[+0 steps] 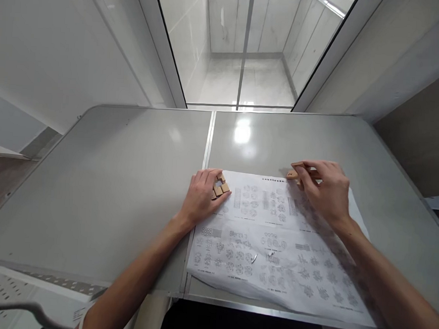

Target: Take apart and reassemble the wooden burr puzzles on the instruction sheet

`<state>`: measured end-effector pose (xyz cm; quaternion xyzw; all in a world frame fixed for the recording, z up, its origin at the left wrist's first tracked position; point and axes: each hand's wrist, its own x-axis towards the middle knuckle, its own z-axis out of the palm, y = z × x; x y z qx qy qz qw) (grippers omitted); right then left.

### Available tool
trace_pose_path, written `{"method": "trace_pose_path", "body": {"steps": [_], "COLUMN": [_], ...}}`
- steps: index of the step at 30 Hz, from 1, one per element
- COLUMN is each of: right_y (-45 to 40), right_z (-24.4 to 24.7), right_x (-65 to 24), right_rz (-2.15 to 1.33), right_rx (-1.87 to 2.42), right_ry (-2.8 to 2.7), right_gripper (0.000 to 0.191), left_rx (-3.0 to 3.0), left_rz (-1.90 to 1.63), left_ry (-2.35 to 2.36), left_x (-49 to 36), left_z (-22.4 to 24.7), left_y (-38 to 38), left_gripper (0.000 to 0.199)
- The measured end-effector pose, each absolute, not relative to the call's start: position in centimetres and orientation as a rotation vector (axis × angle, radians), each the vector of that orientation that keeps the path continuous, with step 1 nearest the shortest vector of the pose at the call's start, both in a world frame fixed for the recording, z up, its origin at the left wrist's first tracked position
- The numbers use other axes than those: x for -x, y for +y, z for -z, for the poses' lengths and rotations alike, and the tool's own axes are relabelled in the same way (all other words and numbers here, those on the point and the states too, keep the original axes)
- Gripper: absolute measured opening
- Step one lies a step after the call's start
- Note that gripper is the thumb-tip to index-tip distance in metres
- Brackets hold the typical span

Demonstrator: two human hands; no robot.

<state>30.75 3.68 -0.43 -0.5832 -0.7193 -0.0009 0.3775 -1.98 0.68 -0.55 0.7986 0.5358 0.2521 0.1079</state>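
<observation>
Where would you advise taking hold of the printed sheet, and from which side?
I would grip the printed sheet along its near edge, left of the middle, coming from the person's side. That edge looks wavy and slightly lifted, so a thumb could probably slip beneath it. The left hand is at its left side and the right forearm crosses its right.

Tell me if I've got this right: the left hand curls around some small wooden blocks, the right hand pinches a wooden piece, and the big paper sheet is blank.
Not quite: the head view shows the paper sheet covered in printed diagrams. The left hand does curl around small wooden blocks, and the right hand pinches a wooden piece.
</observation>
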Motion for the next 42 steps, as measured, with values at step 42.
{"method": "trace_pose_path", "body": {"steps": [42], "right_y": [7.1], "right_z": [-4.4], "right_x": [-18.8], "right_rz": [-1.251], "right_rx": [1.062], "right_ry": [-1.659], "right_gripper": [0.013], "left_rx": [-2.197], "left_rz": [-0.904], "left_ry": [1.475], "left_x": [3.8], "left_z": [-0.4], "left_y": [1.6], "left_gripper": [0.079]}}
